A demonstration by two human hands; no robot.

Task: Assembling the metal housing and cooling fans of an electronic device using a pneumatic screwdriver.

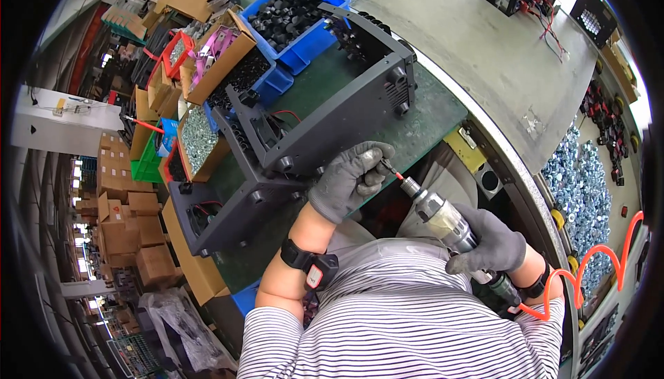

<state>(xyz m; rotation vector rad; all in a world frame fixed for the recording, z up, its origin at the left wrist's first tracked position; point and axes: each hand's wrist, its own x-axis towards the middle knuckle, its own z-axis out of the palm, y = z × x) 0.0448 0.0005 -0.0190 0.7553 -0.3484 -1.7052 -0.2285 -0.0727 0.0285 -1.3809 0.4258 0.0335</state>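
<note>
My right hand (494,241), in a grey glove, grips an air-driven screwdriver (443,218) whose bit points up and to the left. My left hand (346,182), gloved as well, is closed right by the bit's tip. Its thumb and fingers pinch something small and dark there, too small to name. Just beyond the left hand, a dark grey metal casing (339,106) with round black feet lies on the green work surface (432,106). A second such casing (242,206) sits to its left.
A blue bin (297,62) of black round parts stands at the far side. Left of it are a cardboard box (216,68) with purple parts and another box (211,156) of silvery screws. An orange coiled hose (579,279) trails right, near piled metal parts (581,178).
</note>
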